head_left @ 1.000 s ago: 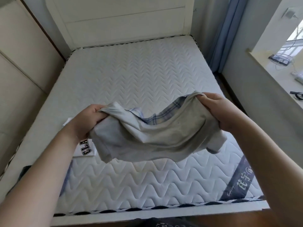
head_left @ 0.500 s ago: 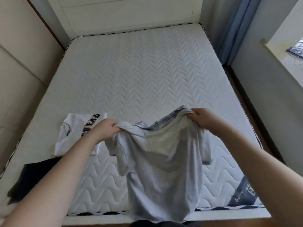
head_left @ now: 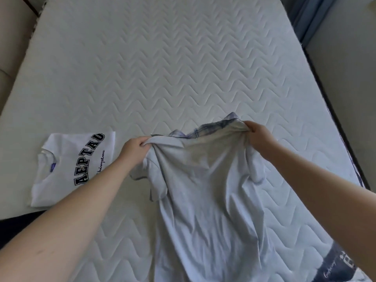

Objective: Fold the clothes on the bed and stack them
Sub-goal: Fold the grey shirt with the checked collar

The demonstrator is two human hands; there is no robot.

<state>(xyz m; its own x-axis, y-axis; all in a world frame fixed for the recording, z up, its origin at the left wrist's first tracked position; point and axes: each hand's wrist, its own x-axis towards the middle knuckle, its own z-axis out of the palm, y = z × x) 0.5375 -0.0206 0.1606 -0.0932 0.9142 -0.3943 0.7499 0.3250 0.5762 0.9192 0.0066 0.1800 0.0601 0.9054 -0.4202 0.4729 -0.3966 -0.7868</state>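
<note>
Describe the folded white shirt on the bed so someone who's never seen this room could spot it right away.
Start at the white quilted mattress and look to its near left part, left of the left hand. The folded white T-shirt lies flat there by itself. Big black block letters on its front set it apart from the plain pale-blue shirt both hands hold by the shoulders.

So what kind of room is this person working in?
Most likely a bedroom: a bare white quilted mattress fills the view, a folded white lettered T-shirt lies on it, and a blue curtain hangs beside it.
</note>
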